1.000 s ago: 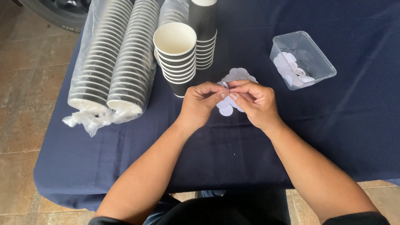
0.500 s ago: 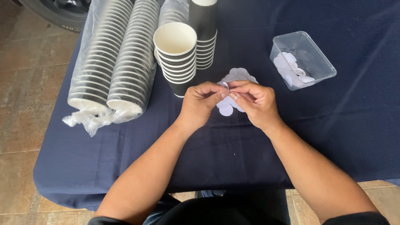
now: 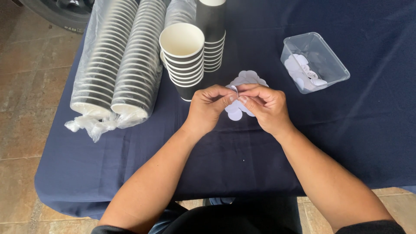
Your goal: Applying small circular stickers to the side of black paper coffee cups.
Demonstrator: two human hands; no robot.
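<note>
Both hands meet mid-table: the left hand (image 3: 207, 108) and right hand (image 3: 265, 107) pinch one small white round sticker (image 3: 234, 89) between their fingertips, its edge curling. More white discs (image 3: 245, 78) lie underneath on the navy cloth (image 3: 242, 156).

Just in front of the stack of paper cups (image 3: 184, 56), the left hand (image 3: 208, 109) and right hand (image 3: 265, 107) pinch one small round sticker (image 3: 234, 89) together, above loose white stickers (image 3: 236, 113).
</note>
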